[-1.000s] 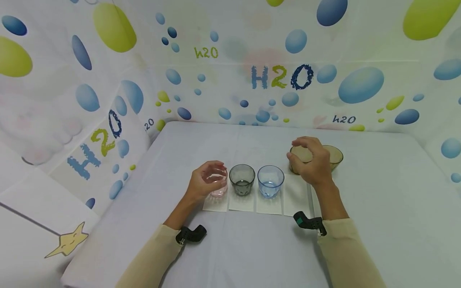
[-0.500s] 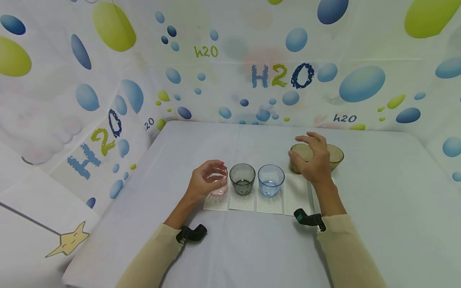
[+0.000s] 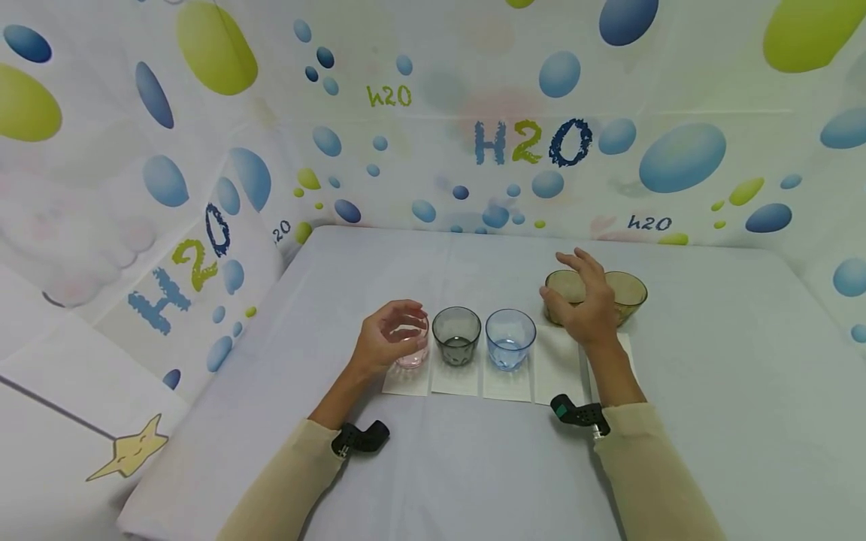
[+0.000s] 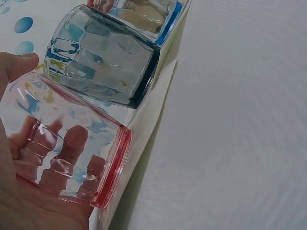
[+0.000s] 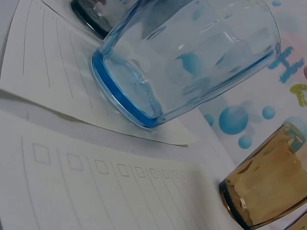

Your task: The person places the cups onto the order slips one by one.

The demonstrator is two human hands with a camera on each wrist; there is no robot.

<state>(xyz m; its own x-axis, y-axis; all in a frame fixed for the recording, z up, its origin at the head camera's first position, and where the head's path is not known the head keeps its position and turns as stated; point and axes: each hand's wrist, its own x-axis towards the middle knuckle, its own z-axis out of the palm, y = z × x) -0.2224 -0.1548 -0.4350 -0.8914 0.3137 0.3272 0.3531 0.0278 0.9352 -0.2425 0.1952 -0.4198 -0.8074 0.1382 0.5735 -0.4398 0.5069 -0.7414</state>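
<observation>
My left hand (image 3: 384, 342) is curled round a clear pink glass (image 4: 72, 143), which stands on a sheet of paper at the left end of a row. In the left wrist view its fingers show through the glass. To its right stand a grey glass (image 3: 456, 338) and a blue glass (image 3: 510, 342). My right hand (image 3: 587, 304) hovers with spread, bent fingers in front of an amber glass (image 3: 556, 312), partly hiding it. A second amber glass (image 3: 629, 297) stands just to the right. No fingers show in the right wrist view, where an amber glass appears at the right.
White paper sheets (image 3: 558, 376) lie side by side under the row, and some bear printed lines. A white cloth (image 3: 473, 466) covers the table. Behind it hangs a backdrop (image 3: 446, 180) with blue and green drops.
My right hand's fingers have lifted and spread away from the left amber glass, and the hand has shifted slightly left. My left hand stays at the pink glass.
</observation>
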